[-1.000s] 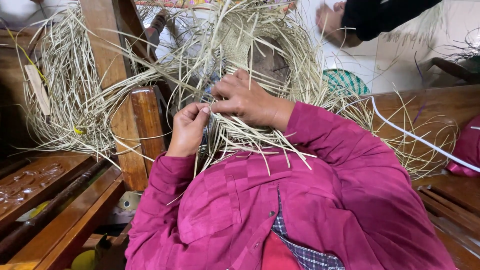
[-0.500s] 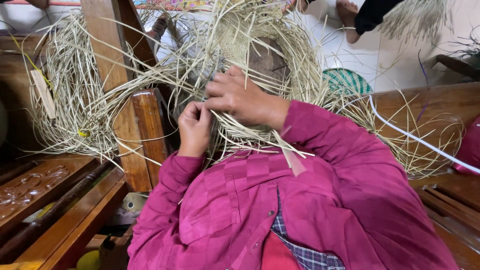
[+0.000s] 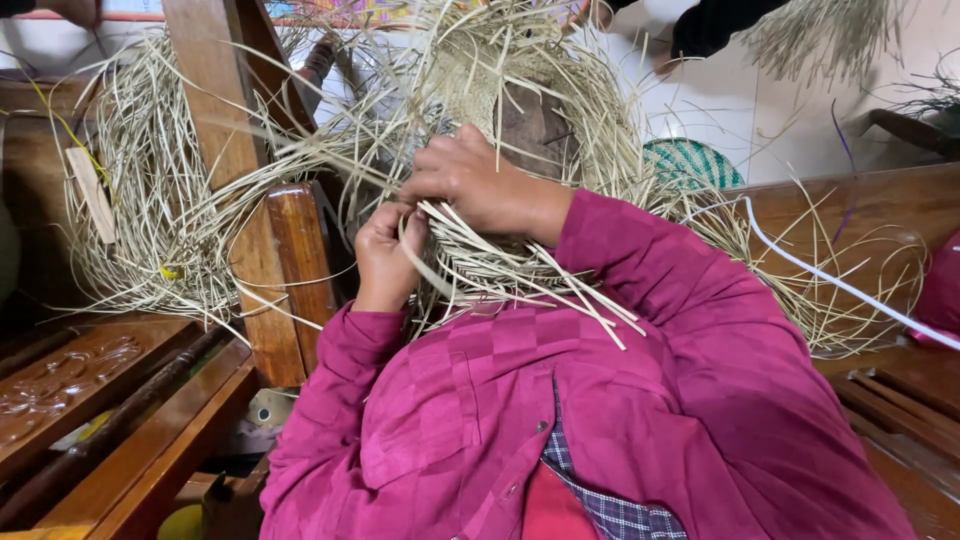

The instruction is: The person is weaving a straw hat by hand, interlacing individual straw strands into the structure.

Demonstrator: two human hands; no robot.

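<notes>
A half-woven piece of pale straw (image 3: 500,90) rests on a dark rounded block in front of me, with long loose strands spraying out all around. My left hand (image 3: 385,255) is closed on a few strands at the lower edge of the weave. My right hand (image 3: 480,185) lies just above it, fingers bent down and pinching strands against the woven band. Both arms are in magenta sleeves, over a chequered shirt.
A wooden post (image 3: 235,160) stands left of the weave, with a bundle of straw (image 3: 140,210) behind it. Carved wooden furniture (image 3: 70,380) sits at lower left. A green woven disc (image 3: 695,160) lies at the back. Another person's dark sleeve (image 3: 715,25) is at top right.
Both hands have shifted a little along the woven edge, the left one lower and the right one pressing strands down. The other person's hand at the top has moved partly out of view.
</notes>
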